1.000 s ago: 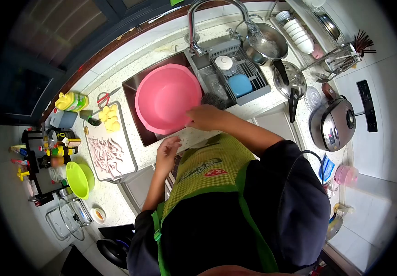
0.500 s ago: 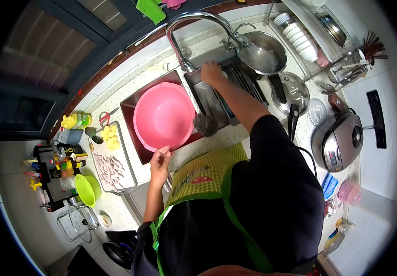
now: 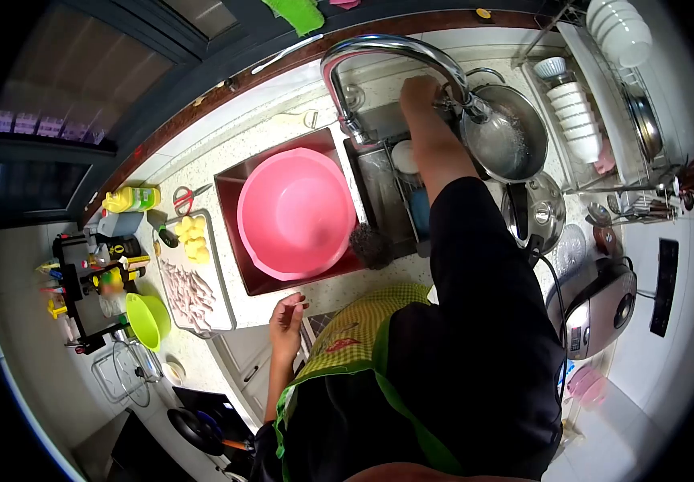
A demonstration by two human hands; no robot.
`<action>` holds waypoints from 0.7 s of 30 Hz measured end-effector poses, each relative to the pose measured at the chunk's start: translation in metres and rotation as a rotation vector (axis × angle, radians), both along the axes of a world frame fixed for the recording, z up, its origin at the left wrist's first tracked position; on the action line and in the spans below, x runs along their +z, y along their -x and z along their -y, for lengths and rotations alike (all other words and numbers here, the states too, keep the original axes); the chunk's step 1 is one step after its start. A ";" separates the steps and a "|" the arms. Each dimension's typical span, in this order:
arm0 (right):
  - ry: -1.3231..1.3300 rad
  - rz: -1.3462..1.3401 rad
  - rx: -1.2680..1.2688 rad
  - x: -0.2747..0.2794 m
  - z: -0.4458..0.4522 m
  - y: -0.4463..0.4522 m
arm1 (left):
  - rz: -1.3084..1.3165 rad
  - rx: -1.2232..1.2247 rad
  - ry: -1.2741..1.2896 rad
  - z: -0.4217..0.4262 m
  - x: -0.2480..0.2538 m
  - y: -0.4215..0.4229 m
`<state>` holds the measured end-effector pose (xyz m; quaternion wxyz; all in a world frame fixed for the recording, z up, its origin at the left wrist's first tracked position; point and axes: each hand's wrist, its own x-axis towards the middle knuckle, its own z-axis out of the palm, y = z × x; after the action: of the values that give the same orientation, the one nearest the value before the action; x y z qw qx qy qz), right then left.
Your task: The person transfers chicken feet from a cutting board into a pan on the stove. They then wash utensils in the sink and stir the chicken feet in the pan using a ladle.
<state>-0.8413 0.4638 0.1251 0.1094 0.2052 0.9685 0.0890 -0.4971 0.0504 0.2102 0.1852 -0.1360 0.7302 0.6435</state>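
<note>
My right hand (image 3: 421,91) reaches over the sink, close beside the lever tap (image 3: 445,100); its fingers are mostly hidden, so a grip cannot be made out. The tall chrome faucet (image 3: 395,46) arches over to a steel pot (image 3: 515,165) with water in it, right of that hand. My left hand (image 3: 288,315) hangs just below the counter's front edge, fingers loosely bent and holding nothing visible. Nearest to it, a pink basin (image 3: 294,213) sits in the left sink bowl. A dark steel-wool scrubber (image 3: 371,245) lies between the bowls.
On the left, a tray (image 3: 226,293) holds peeled yellow pieces (image 3: 192,238) and pale meat pieces (image 3: 188,293); red scissors (image 3: 184,200) lie beside it. Stacked white bowls (image 3: 576,120) stand at right. A pot lid (image 3: 546,210) and rice cooker (image 3: 600,309) are along the right counter.
My right hand has moved away from the faucet's base, towards the lever tap and the pot. My left hand has come off the pink basin's rim and dropped lower. The camera view has shifted.
</note>
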 end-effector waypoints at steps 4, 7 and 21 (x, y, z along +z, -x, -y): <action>0.028 0.090 -0.042 -0.010 -0.015 0.015 | -0.008 -0.008 -0.031 -0.006 -0.002 0.010; 0.077 0.071 -0.112 -0.028 -0.029 0.026 | -0.018 -0.029 -0.041 -0.009 -0.007 0.021; 0.886 -0.346 -0.048 -0.006 0.053 -0.061 | -0.065 -0.102 -0.008 -0.017 -0.004 0.042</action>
<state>-0.7806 0.4105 0.1189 0.0255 0.1727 0.9123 -0.3705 -0.5387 0.0677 0.2063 0.1948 -0.0769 0.7391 0.6402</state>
